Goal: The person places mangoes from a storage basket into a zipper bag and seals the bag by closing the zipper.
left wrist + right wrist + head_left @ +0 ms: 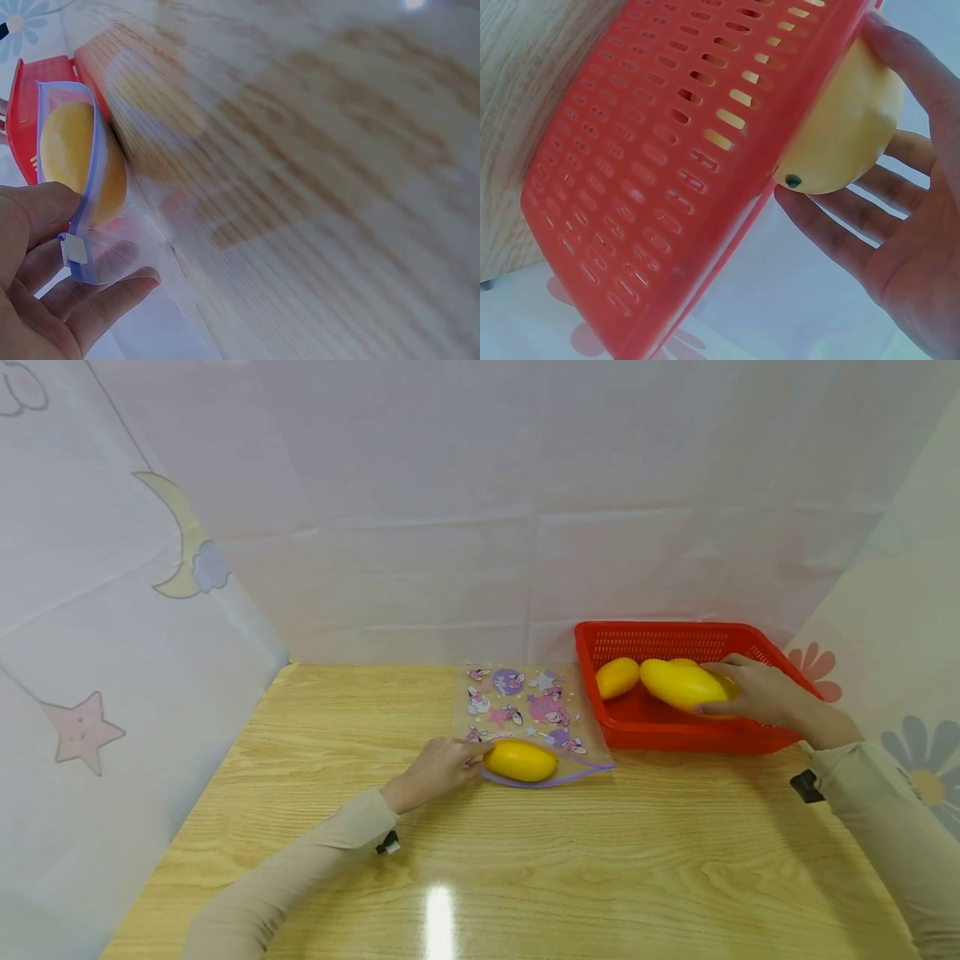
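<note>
In the head view my left hand (438,770) pinches the left side of the mouth of a clear zip bag (508,683) with pink and purple cartoon prints. The left wrist view shows the thumb over the purple zip edge, beside a white slider (73,250). A yellow mango (522,761) lies inside the bag by its mouth. Over at the right, my right hand (753,693) grips another large yellow mango (681,686) inside the red basket (675,737). In the right wrist view its green stem end (793,181) shows above the rim, with fingers spread around it.
One more mango (618,677) lies at the left end of the basket, and part of another yellow one (682,662) shows behind the gripped one. The wooden table (525,868) meets a pale printed sheet (420,577) at the back.
</note>
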`<state>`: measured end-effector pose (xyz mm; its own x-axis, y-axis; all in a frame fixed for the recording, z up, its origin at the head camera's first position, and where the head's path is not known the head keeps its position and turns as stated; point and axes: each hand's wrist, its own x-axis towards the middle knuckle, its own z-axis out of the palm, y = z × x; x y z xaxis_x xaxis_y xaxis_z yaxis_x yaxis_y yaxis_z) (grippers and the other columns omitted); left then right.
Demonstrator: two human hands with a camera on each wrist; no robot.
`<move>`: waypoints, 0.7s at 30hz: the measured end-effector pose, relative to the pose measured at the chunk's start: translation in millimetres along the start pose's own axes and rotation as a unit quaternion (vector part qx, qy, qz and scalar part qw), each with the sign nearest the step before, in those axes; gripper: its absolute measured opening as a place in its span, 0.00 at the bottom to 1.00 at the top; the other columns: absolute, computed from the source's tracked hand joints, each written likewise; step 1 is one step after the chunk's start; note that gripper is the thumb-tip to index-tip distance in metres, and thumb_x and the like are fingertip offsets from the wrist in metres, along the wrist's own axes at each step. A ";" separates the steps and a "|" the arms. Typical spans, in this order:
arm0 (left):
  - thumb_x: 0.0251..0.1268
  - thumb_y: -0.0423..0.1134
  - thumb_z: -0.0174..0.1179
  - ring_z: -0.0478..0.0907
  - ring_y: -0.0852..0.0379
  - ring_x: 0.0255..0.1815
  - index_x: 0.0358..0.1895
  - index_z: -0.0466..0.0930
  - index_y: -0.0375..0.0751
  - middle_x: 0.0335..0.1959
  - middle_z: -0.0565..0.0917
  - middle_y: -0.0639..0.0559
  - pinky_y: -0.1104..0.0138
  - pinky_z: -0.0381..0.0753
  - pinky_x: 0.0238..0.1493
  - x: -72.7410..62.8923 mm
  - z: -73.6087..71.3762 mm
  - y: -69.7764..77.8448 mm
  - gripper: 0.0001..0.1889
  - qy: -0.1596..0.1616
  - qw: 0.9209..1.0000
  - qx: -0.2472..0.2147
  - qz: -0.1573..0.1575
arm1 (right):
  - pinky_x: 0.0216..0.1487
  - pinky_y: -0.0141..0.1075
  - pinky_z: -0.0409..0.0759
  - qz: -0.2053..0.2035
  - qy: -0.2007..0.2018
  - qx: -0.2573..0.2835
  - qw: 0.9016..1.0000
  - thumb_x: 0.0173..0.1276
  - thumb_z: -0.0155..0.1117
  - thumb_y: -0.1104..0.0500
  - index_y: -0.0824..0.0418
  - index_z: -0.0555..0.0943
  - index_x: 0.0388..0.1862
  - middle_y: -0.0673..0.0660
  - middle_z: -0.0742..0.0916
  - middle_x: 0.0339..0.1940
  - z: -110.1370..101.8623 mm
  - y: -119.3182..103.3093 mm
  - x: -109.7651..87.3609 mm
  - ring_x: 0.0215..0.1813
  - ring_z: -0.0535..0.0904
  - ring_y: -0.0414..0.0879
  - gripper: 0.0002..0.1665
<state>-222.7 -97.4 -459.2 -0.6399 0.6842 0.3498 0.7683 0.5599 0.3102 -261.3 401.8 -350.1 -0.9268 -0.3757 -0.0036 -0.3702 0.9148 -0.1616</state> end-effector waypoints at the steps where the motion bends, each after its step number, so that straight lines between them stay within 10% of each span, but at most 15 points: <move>1: 0.62 0.31 0.67 0.55 0.71 0.12 0.57 0.82 0.35 0.36 0.89 0.47 0.79 0.57 0.14 0.1 -0.2 0.2 0.19 -0.001 1.000 0.000 0.000 | 0.53 0.65 0.73 0.000 0.002 0.000 1.000 0.59 0.71 0.36 0.72 0.69 0.68 0.73 0.75 0.58 -0.2 -1.0 -0.4 0.52 0.74 0.66 0.52; 21: 0.62 0.31 0.67 0.51 0.70 0.11 0.57 0.83 0.38 0.30 0.88 0.49 0.78 0.55 0.13 0.4 1.4 -1.4 0.18 0.000 1.000 0.015 -0.002 | 0.52 0.64 0.74 0.016 0.011 0.000 1.000 0.60 0.68 0.32 0.69 0.69 0.70 0.72 0.74 0.61 -4.7 -7.6 -3.2 0.52 0.75 0.65 0.53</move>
<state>-224.0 -97.3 -460.7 -0.6436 0.6812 0.3490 0.7654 0.5770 0.2851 -255.8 396.7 -344.3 -0.9396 -0.3421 0.0138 -0.3397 0.9266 -0.1613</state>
